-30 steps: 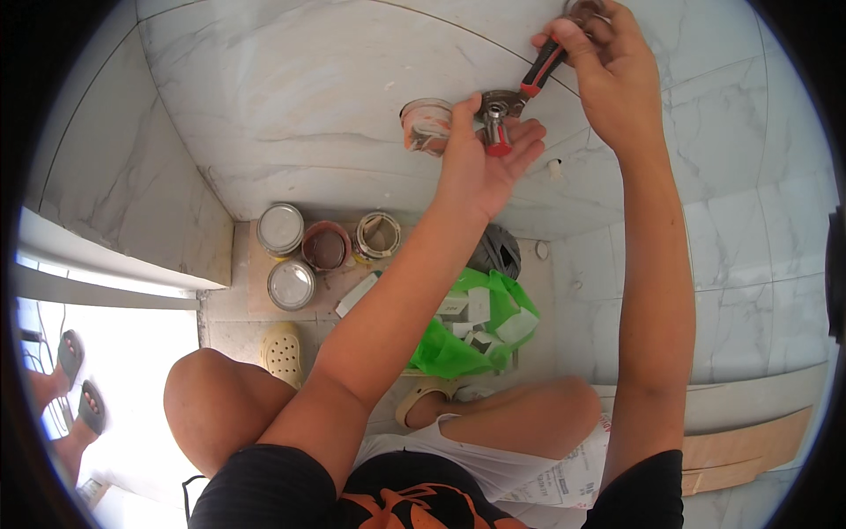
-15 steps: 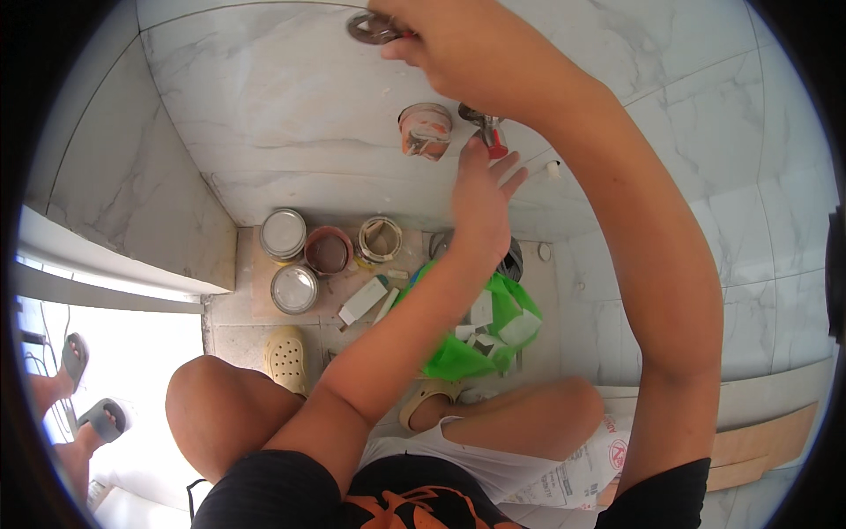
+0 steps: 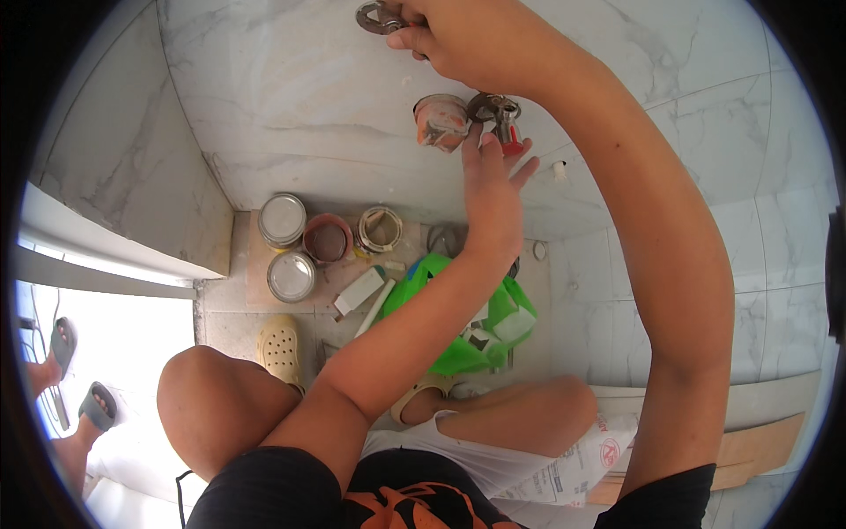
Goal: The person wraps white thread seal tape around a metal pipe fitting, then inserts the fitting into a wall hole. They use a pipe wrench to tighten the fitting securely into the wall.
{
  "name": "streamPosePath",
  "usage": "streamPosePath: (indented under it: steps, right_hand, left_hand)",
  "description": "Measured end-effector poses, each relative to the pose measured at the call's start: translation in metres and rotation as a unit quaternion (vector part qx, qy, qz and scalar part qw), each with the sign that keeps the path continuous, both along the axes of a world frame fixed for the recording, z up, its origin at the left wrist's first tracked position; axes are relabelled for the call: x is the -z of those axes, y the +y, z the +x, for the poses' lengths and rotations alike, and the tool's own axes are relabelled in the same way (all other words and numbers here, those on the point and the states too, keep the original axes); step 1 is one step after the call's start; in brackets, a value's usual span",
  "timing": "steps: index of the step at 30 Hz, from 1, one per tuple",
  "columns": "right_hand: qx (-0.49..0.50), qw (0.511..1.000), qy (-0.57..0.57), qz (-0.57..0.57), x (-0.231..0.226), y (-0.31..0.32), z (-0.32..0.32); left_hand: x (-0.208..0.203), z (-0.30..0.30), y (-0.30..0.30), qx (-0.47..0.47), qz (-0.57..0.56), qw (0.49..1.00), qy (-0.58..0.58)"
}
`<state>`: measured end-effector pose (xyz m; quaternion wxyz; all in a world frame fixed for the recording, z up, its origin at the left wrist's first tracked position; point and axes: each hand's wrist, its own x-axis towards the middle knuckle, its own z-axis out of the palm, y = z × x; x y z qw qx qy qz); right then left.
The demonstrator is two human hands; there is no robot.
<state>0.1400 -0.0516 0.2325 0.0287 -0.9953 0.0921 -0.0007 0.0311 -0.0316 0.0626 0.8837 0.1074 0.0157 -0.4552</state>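
Note:
My right hand (image 3: 441, 35) is raised against the wall at the top, its fingers closed round a dark, shiny ring-shaped metal piece (image 3: 379, 18). The hand hides the rest of that piece, and I cannot tell its kind. Lower down, a chrome angle valve (image 3: 504, 116) with a red handle and a round flange sticks out of the marbled wall. My left hand (image 3: 495, 185) reaches up to it with fingers stretched and spread, the tips at the valve's underside. Just left of the valve protrudes an orange pipe stub (image 3: 439, 122) with a ragged covering.
Open and lidded cans (image 3: 283, 220) stand on the floor by the wall. A small white box (image 3: 359, 293) lies near a green plastic bag (image 3: 467, 353) holding white pieces. Cardboard sheets (image 3: 767, 450) lie at right. Another person's sandalled feet (image 3: 97, 407) are at far left.
The whole view has shifted slightly. My left hand has risen a little with the fingertips closer round the valve. My right hand keeps its hold on the ring-shaped piece.

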Motion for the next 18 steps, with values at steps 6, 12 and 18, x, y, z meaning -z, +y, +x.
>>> streamPosePath:
  steps: [6,12,18]
  right_hand:
    - [0.050,0.996,-0.075,-0.003,-0.001,0.005,-0.015]
    - [0.058,0.983,-0.149,0.093,-0.007,0.002,-0.027]
    - [0.114,0.956,-0.208,0.171,-0.008,-0.005,-0.040]
  left_hand:
    - [0.004,0.002,0.000,0.026,-0.081,0.993,0.081]
    - [0.005,0.021,-0.011,0.086,-0.090,0.976,0.177]
    - [0.007,0.037,-0.027,0.134,-0.096,0.971,0.173]
